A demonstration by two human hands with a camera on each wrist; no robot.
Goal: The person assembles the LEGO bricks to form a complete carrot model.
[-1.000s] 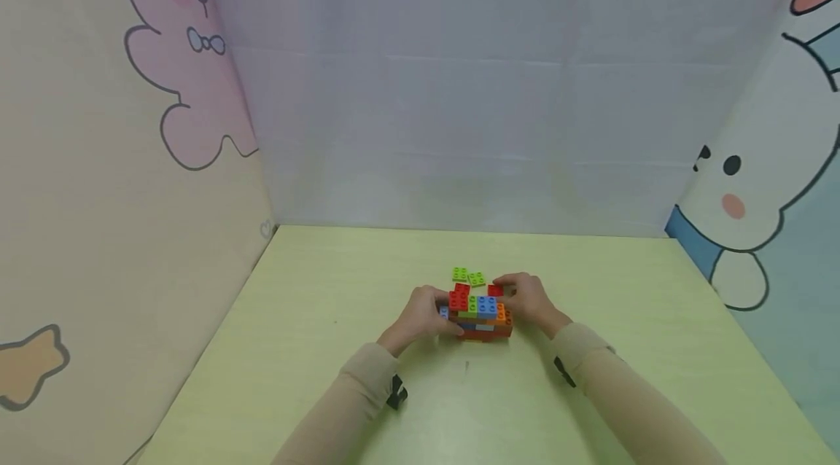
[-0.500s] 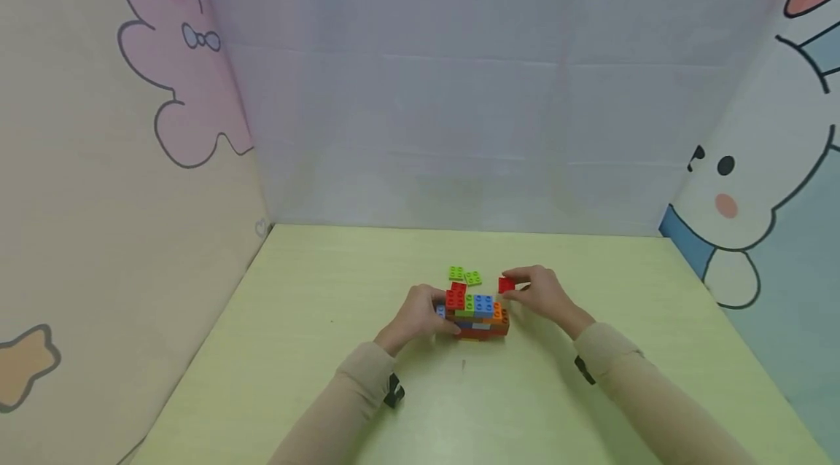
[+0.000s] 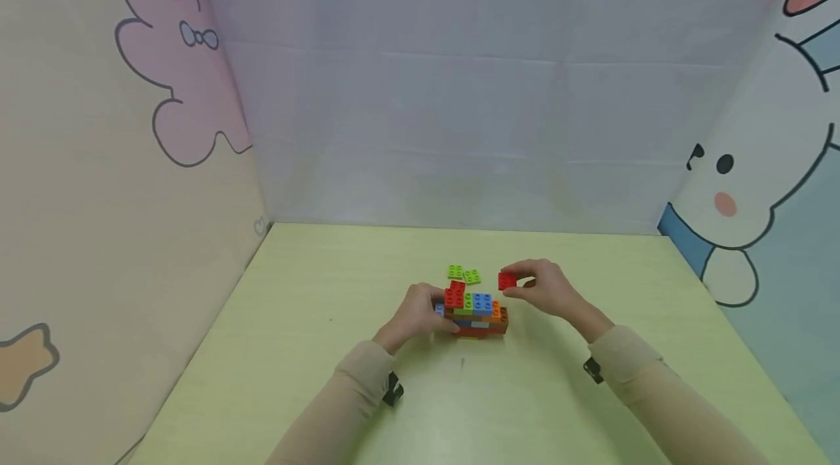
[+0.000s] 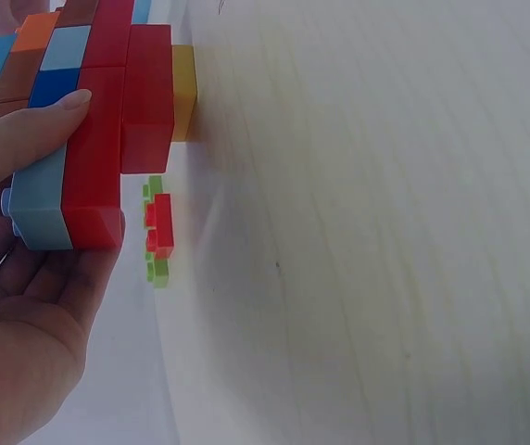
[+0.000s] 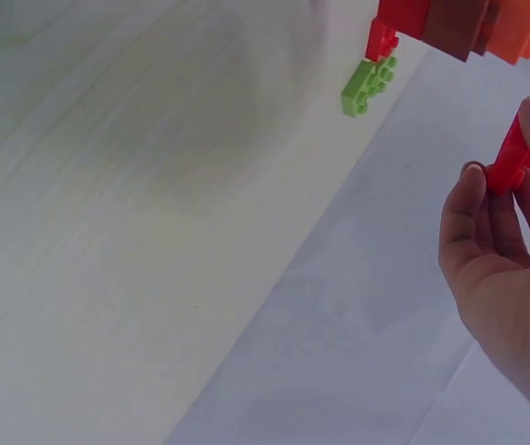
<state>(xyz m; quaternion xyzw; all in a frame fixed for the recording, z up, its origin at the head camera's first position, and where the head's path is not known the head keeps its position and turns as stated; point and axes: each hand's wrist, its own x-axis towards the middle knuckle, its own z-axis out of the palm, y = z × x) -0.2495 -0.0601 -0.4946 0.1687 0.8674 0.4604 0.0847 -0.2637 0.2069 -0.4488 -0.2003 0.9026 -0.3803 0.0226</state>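
Observation:
My left hand (image 3: 412, 318) grips the left end of a built-up stack of toy building bricks (image 3: 482, 305), thumb on the near side and fingers behind. Red, brown, orange, blue and green bricks make up the stack, and a yellow brick (image 4: 184, 93) shows at its base in the left wrist view. To the right of the stack, my right hand (image 3: 550, 291) pinches a small red brick (image 3: 507, 280) between thumb and fingers. In the right wrist view this red brick (image 5: 511, 159) is apart from the stack.
Behind the stack, two light green bricks (image 3: 456, 272) lie on the pale table (image 3: 315, 348). A loose red brick (image 4: 162, 226) lies among them in the left wrist view. A pale curtain (image 3: 420, 122) hangs at the table's far edge.
My right hand has drawn the red brick away from the stack, moving right and slightly back. My left hand keeps its hold on the stack at nearly the same place.

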